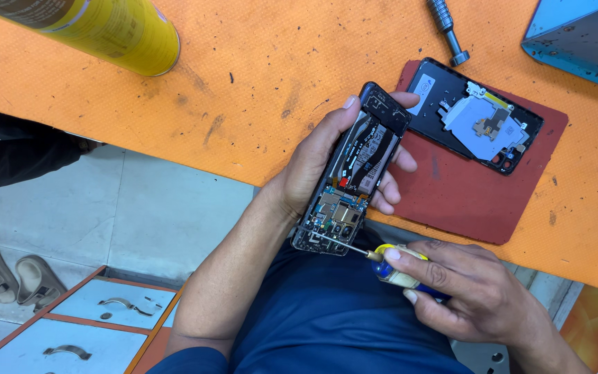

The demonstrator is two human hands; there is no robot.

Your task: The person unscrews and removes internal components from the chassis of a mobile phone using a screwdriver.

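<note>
My right hand (pixel 479 291) is wrapped around a small screwdriver (pixel 382 262), tip on the lower board of the opened phone (pixel 351 176). My left hand (pixel 316 163) clamps that phone by its side rails, above my lap at the bench edge. I judge it light, stiff and fragile: hold the frame only, off battery and flex. Farther: back cover (pixel 475 118) on red mat (pixel 479 201). Floor drawer (pixel 115 305) holds small metal handles.

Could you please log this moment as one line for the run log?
left hand: holds opened phone | right hand: holds screwdriver, tip at phone's lower end | back cover: on red mat
</note>
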